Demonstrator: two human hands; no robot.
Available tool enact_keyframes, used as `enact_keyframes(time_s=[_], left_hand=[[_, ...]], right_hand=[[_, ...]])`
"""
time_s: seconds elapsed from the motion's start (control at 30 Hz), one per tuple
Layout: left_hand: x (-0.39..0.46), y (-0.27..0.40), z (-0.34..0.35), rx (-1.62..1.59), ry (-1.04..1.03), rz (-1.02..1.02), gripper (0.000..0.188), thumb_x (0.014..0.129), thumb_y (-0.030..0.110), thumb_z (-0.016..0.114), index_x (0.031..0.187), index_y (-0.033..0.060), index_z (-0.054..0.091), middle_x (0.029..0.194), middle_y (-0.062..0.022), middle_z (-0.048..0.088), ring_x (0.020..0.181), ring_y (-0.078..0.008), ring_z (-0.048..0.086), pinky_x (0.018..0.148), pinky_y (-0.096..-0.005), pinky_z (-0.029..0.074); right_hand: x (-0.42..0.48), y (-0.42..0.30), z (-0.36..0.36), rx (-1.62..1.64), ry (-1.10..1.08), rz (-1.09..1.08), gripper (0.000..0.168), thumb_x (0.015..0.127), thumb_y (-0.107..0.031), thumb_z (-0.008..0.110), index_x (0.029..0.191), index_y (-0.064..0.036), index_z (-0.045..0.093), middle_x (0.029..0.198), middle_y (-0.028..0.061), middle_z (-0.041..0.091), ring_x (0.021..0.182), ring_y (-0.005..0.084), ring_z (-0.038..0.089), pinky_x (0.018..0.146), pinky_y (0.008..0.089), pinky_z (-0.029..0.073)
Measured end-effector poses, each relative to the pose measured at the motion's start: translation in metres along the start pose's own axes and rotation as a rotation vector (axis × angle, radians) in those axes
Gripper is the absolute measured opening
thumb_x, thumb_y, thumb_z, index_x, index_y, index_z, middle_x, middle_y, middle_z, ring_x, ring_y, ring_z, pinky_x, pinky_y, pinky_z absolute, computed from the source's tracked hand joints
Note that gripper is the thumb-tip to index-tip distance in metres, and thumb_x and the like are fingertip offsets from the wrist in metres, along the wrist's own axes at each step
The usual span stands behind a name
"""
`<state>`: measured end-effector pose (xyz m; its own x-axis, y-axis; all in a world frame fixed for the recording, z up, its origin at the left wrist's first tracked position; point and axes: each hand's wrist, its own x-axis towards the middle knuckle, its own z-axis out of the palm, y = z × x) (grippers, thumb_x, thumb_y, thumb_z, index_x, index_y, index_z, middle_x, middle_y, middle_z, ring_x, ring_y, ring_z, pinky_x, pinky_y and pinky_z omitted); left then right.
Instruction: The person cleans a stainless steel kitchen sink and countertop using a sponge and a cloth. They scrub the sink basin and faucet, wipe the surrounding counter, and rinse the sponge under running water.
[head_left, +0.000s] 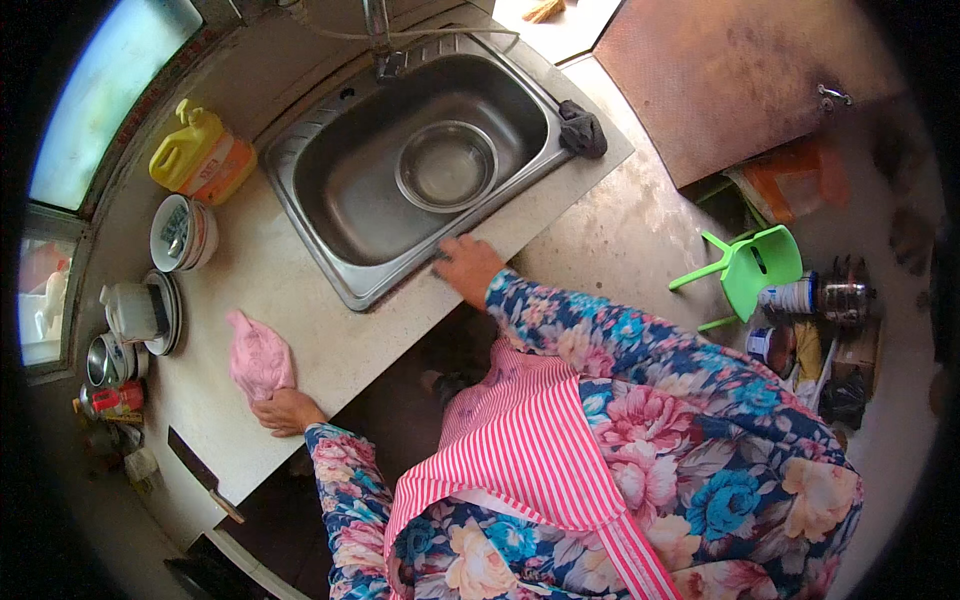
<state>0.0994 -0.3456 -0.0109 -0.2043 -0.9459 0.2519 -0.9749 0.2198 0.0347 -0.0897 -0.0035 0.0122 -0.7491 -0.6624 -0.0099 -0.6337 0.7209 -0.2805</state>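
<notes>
My left hand (289, 412) is closed around the near end of a crumpled pink cloth (259, 360) lying on the countertop (322, 337). Its other end trails away toward the stacked dishes. My right hand (471, 268), slightly blurred, is at the front rim of a stainless steel sink (337, 210). Its fingers are apart and nothing shows in them. Inside the sink basin sits a round metal bowl (448, 166), with what looks like water in it. The faucet (388, 64) is over the far side of the sink.
A yellow jug with a pump (201, 157), stacked bowls (176, 232) and a lidded container (135, 311) line the wall side. A knife (202, 472) lies at the counter's left end. A dark cloth (582, 129) is at the sink's right corner. On the floor is a green plastic chair (761, 270).
</notes>
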Motion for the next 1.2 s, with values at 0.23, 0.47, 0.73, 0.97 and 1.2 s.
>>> enact_keyframes(time_s=[0.23,0.47,0.73,0.97,1.2], left_hand=[[-0.001,-0.005,0.015,0.022,0.041,0.016,0.045,0.087,0.027,0.039,0.125,0.0039,0.041,0.13,-0.0118,0.043,0.122,-0.0282,0.038,0.099,-0.0515,0.026],[0.001,-0.007,0.014,0.086,-0.005,0.003,0.045,0.087,0.027,0.041,0.126,0.0043,0.04,0.13,-0.012,0.043,0.123,-0.0271,0.038,0.098,-0.0523,0.028],[-0.004,0.003,0.011,0.06,0.058,0.024,0.043,0.084,0.023,0.043,0.123,0.0029,0.043,0.128,-0.0104,0.045,0.12,-0.0282,0.04,0.096,-0.0527,0.029],[-0.007,0.002,0.014,0.039,0.077,0.016,0.042,0.083,0.021,0.044,0.12,0.004,0.046,0.128,-0.0092,0.046,0.12,-0.0277,0.039,0.096,-0.0525,0.028],[-0.006,0.001,0.023,-0.032,0.072,0.0,0.043,0.082,0.022,0.045,0.121,0.0054,0.045,0.128,-0.0095,0.046,0.121,-0.0266,0.039,0.098,-0.0517,0.026]], right_hand=[[-0.01,0.081,-0.017,-0.1,0.15,0.314,0.014,0.076,-0.016,0.054,0.081,-0.007,0.063,0.094,0.0133,0.052,0.087,0.0317,0.053,0.068,0.0444,0.047],[0.004,-0.008,-0.005,0.07,0.011,0.028,0.018,0.079,-0.02,0.051,0.082,-0.005,0.061,0.094,0.0141,0.052,0.09,0.0327,0.054,0.073,0.0442,0.047],[-0.01,0.083,-0.031,-0.077,-0.01,0.319,0.027,0.079,-0.028,0.055,0.098,-0.009,0.06,0.107,0.0136,0.049,0.097,0.0326,0.049,0.079,0.0464,0.043],[-0.027,0.081,-0.036,-0.08,0.085,0.309,0.034,0.076,-0.02,0.057,0.107,-0.009,0.053,0.111,0.0143,0.049,0.098,0.0323,0.049,0.08,0.0437,0.044],[-0.011,0.071,0.015,-0.015,0.172,0.063,0.014,0.075,-0.013,0.053,0.086,-0.006,0.059,0.092,0.0156,0.054,0.087,0.0335,0.053,0.072,0.0436,0.045]])
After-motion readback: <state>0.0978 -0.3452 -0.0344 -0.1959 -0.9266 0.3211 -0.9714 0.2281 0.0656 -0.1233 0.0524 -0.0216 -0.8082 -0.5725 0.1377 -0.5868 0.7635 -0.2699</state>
